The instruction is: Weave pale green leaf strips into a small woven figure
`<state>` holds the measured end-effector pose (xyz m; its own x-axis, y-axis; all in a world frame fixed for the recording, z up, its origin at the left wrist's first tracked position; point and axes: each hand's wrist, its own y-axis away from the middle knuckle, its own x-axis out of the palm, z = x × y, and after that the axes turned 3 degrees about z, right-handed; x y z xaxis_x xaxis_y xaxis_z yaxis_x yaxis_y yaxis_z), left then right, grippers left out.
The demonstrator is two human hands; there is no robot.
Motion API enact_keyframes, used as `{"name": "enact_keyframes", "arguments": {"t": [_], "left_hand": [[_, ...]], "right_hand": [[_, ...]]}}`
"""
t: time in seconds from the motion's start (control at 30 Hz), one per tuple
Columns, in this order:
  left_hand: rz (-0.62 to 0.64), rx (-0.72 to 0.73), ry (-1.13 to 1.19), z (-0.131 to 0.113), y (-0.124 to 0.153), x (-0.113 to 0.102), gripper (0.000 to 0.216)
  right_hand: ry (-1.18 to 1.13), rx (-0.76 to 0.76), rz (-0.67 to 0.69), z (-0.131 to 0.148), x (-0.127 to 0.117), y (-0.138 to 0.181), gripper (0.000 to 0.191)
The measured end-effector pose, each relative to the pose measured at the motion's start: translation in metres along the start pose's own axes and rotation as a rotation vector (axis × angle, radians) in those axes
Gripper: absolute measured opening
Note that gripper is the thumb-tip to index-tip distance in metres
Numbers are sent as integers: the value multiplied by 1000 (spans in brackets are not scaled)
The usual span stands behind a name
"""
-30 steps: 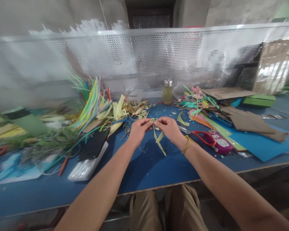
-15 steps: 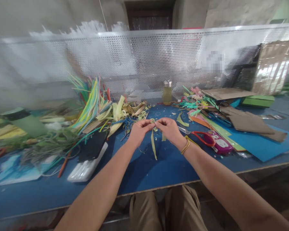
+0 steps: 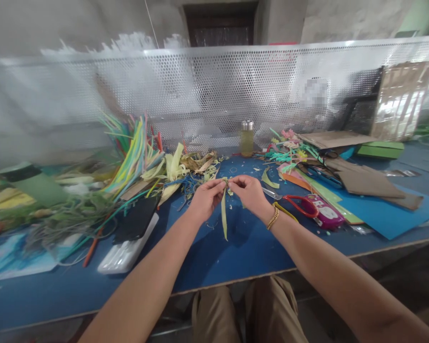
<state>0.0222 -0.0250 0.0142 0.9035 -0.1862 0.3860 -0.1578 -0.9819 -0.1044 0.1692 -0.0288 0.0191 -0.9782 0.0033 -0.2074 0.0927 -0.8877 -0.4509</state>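
Over the blue table, my left hand (image 3: 209, 197) and my right hand (image 3: 248, 190) meet fingertip to fingertip. Both are closed in a pinch on a pale green strip of corn husk (image 3: 224, 216), whose long end hangs straight down between them. The upper part of the strip is mostly hidden by my fingers, and a small bit shows above them. Just right of my right hand lie scissors (image 3: 302, 204) with red handles. A curved piece of husk (image 3: 269, 178) rests on the table behind that hand.
Corn husks (image 3: 174, 164) and colourful pipe cleaners (image 3: 132, 157) are heaped to the left, near a black phone (image 3: 137, 219) on a white case (image 3: 124, 257). A bottle (image 3: 247, 139) stands behind my hands. Cardboard (image 3: 369, 180), blue paper (image 3: 389, 216) and a purple packet (image 3: 324, 213) lie right.
My fingers have shifted slightly around the husk strip, and its hanging end has swung a little to the left and looks straighter. Both hands keep their pinch.
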Motion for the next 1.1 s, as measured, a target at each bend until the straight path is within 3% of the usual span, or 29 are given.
{"name": "enact_keyframes", "arguments": {"t": [0.4,0.7,0.83,0.93,1.1], "left_hand": [[-40,24,-1,-1,2,4,23],[-35,23,-98,-4,4,4,22],[-107,-22,-6,-8,0,-1,24],[-130,-44,51,-9,-2,-4,25],[-124,-52,22,-9,0,-4,24]], "right_hand": [[154,-77,-13,2,-1,2,14],[159,11,16,-4,-4,0,19],[425,-266,-35,2,-10,2,16],[672,-505,12,11,-12,5,15],[798,-613,99,16,-8,9,20]]}}
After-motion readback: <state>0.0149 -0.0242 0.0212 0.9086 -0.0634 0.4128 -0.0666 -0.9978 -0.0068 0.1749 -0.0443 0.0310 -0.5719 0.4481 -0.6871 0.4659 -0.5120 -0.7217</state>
